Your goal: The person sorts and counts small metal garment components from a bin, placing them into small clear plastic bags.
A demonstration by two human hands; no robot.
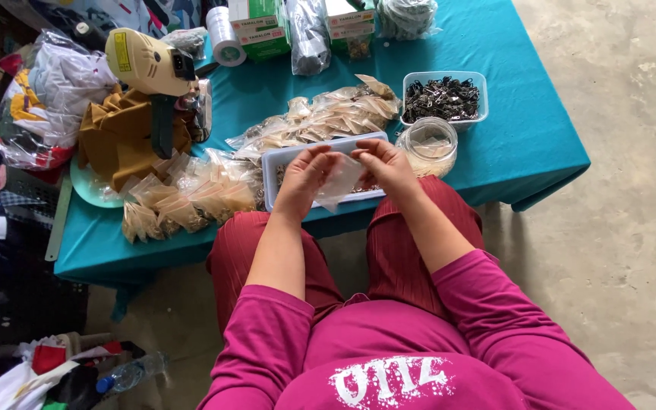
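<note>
Over the teal bench (495,68), I pinch a small clear plastic bag (341,181) between left hand (303,181) and right hand (383,167), above the white tray (282,156), apparently opening it for filling.

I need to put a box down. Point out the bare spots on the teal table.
Bare cloth lies right of the tub of dark clips and along the front-left edge below the packet pile. The left side and back are crowded.
</note>
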